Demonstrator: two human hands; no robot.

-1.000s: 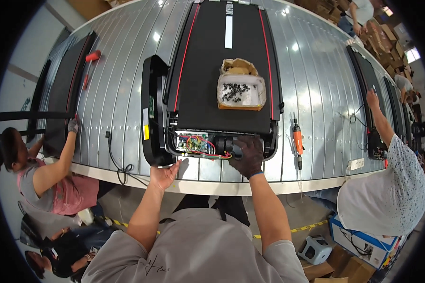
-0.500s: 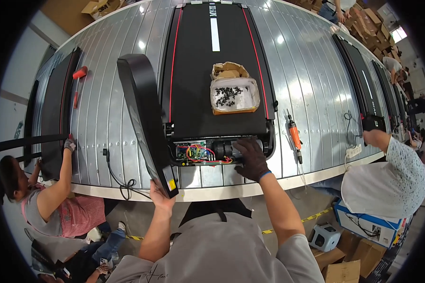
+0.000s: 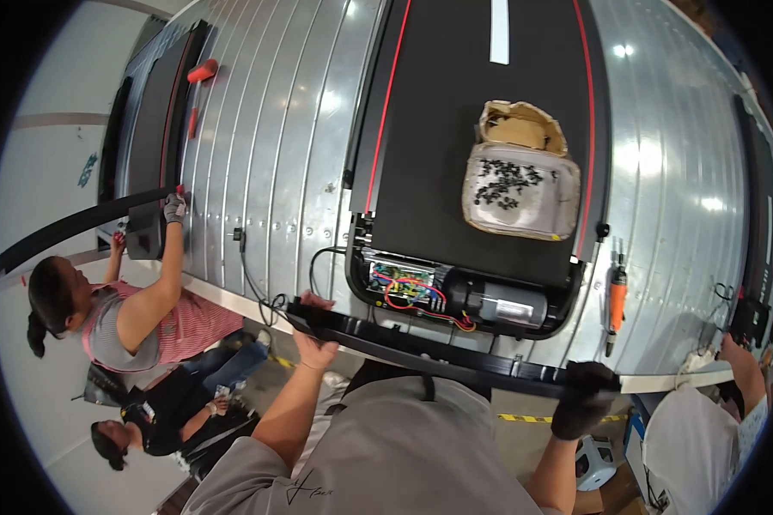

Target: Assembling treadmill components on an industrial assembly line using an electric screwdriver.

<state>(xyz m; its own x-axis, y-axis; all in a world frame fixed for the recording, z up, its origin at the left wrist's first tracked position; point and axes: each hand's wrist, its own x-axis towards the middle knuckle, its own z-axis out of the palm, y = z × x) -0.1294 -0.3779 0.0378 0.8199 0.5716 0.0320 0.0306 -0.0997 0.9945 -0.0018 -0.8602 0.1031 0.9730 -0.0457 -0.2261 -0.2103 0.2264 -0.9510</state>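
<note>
A long black cover (image 3: 438, 358) lies crosswise in front of me along the table's near edge, its hollow side showing. My bare left hand (image 3: 314, 342) grips its left end, with the thumb and fingers around it. At the right end my right hand (image 3: 582, 402), in a dark glove, is closed on the cover. Just beyond is a black treadmill (image 3: 429, 163) with red side lines. Its near compartment is uncovered, exposing a green circuit board (image 3: 393, 283), coloured wires and a cylindrical motor (image 3: 508, 306). A carton (image 3: 569, 202) of small black screws stands on the belt.
An orange electric screwdriver (image 3: 617, 300) lies right of the treadmill. A black cable (image 3: 247, 257) and a red mallet (image 3: 203, 71) are to the left. A co-worker (image 3: 137, 318) handles a black strip at left; another (image 3: 691, 446) stands at right. More treadmills lie on both sides.
The cover has swung from upright at my left to lying crosswise before me. My right hand has left the motor area and taken the cover's right end. The view has shifted left and closer.
</note>
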